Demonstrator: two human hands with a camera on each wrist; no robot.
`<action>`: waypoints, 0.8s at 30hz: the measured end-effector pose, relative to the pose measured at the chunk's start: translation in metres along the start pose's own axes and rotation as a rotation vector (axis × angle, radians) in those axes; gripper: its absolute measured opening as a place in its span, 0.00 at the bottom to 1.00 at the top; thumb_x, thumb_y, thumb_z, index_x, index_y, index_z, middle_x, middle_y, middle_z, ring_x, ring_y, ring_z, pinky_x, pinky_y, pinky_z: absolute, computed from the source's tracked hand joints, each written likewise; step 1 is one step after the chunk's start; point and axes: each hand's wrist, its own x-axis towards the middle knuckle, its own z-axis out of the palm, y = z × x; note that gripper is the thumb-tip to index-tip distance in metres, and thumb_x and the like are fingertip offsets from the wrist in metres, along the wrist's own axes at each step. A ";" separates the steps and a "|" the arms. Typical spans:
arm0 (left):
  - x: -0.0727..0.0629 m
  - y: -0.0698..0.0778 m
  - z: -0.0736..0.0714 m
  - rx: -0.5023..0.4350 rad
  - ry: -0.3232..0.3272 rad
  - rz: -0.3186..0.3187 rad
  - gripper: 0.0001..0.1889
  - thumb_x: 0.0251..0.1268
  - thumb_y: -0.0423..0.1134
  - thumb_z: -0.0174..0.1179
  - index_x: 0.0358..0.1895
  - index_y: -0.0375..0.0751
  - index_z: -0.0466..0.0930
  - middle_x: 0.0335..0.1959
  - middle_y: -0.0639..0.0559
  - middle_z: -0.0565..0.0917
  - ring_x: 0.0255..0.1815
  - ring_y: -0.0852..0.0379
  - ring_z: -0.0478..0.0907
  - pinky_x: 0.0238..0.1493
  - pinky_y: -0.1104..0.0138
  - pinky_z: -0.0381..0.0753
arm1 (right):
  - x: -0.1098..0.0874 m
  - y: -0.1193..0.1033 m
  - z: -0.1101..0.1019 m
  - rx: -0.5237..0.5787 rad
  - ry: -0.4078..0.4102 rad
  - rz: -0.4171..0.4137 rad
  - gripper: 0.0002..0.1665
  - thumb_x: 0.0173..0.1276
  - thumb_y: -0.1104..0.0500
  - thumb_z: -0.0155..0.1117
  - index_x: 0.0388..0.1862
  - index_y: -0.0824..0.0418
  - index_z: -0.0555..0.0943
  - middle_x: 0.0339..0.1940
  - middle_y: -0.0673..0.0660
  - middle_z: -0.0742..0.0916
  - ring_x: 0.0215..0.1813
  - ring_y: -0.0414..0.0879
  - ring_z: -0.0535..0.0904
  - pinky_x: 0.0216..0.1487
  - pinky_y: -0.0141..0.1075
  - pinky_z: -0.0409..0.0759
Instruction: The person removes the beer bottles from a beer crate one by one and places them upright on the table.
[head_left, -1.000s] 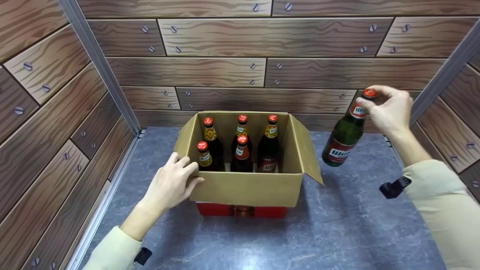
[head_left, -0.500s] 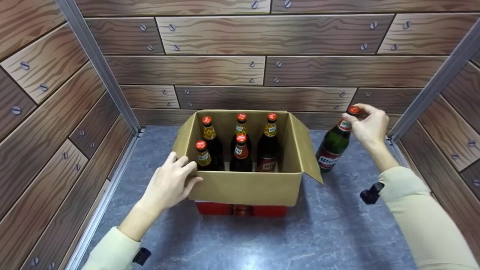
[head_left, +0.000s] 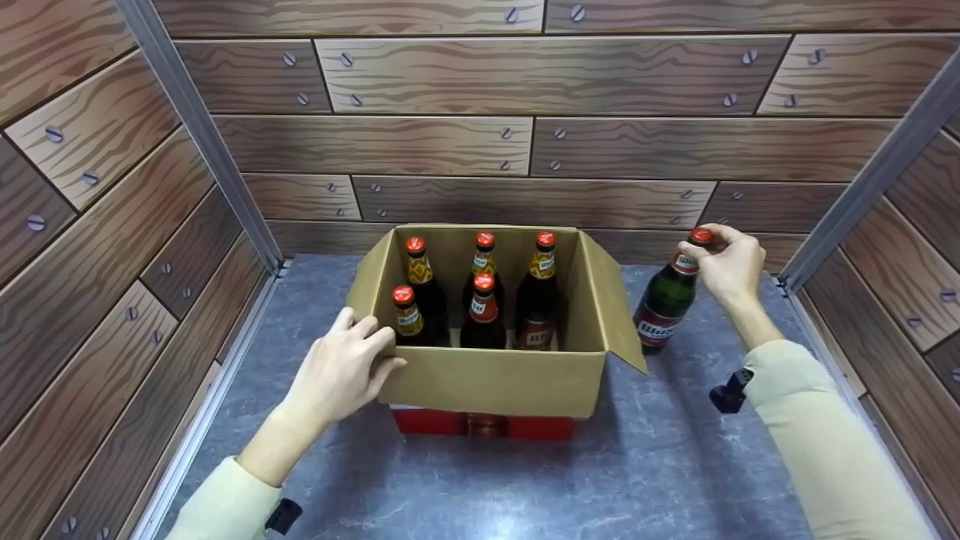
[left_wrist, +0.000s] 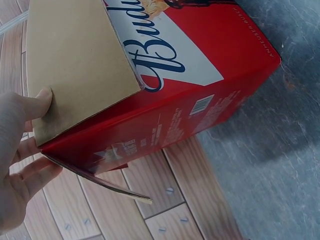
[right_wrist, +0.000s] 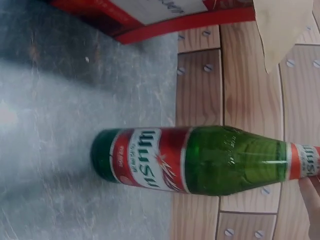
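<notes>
The person's right hand (head_left: 729,266) holds a green bottle (head_left: 667,296) by its neck, thumb and fingers brought close together around the glass just below the red cap (head_left: 701,235); in the right wrist view only part of this hand shows, at the frame's edge beside the neck label. The left hand (head_left: 341,367) grips the front flap (head_left: 491,382) of a cardboard box (head_left: 540,427) near its left corner, the thumb lying on the brown face and the other fingers tucked behind, so the gap between them is narrow. The green bottle is on the right of the box, just beside the spread right flap (head_left: 615,304); whether it touches that flap, or whether its base rests on the grey table (head_left: 675,457), cannot be told. Its long axis runs close to upright, the cap end pointing up and the base down, with the neck leaning toward the right of the head view; a slight true tilt cannot be ruled out. The red and white body label (head_left: 658,328) faces the person. Inside the box, five dark bottles (head_left: 536,311) stand upright with red caps up, three along the back and two nearer the front flap.
</notes>
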 end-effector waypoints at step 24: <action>-0.002 -0.001 0.001 -0.011 0.015 0.008 0.17 0.58 0.47 0.78 0.32 0.46 0.77 0.28 0.53 0.78 0.37 0.47 0.74 0.25 0.58 0.84 | -0.009 -0.030 -0.026 0.000 0.013 -0.074 0.27 0.70 0.53 0.75 0.63 0.63 0.84 0.58 0.64 0.91 0.37 0.14 0.73 0.44 0.13 0.73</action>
